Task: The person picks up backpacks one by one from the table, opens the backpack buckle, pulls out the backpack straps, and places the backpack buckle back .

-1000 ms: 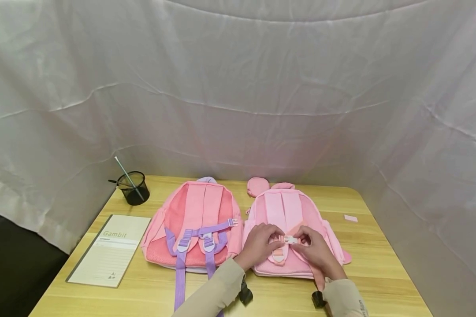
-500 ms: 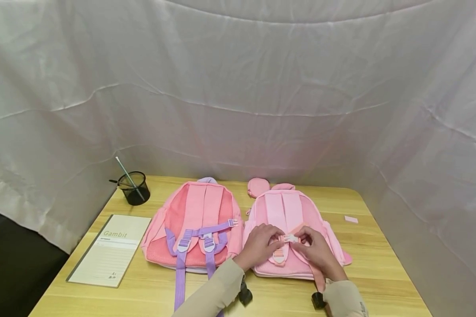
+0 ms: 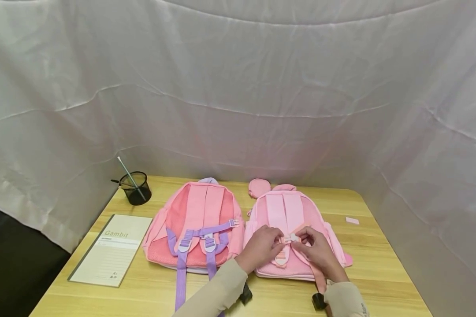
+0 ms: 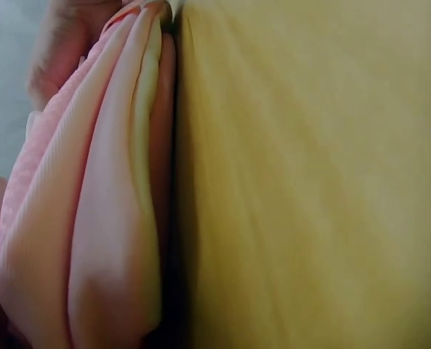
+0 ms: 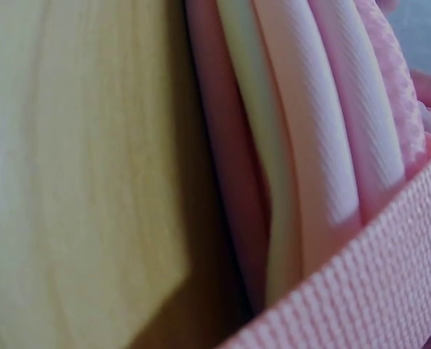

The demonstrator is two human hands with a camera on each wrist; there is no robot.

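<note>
A small white plastic buckle [image 3: 291, 238] is sitting between the fingertips of both hands, too small for telling whether its halves are fully joined. The left hand [image 3: 261, 247] is pinching its left end and the right hand [image 3: 318, 252] its right, thumbs and fingers clamping on it from either side. Directly beneath the fingers, a pale pink backpack [image 3: 275, 210] is lying flat, showing knobbly mesh and smooth padded straps. Below the right fingers, an orange-pink webbing strap [image 3: 318, 278] is trailing, coarsely woven. Beyond the fingertips, a rounded pink pouch [image 3: 259, 188] is resting. Left of the fingers, a coral backpack [image 3: 203, 206] with ribbed purple webbing [image 3: 181, 281] is lying; farther left, a rectangular paper notebook [image 3: 107, 259] and a cylindrical black mesh cup [image 3: 139, 194] are occupying the wood-grained tabletop [image 3: 384, 268].
</note>
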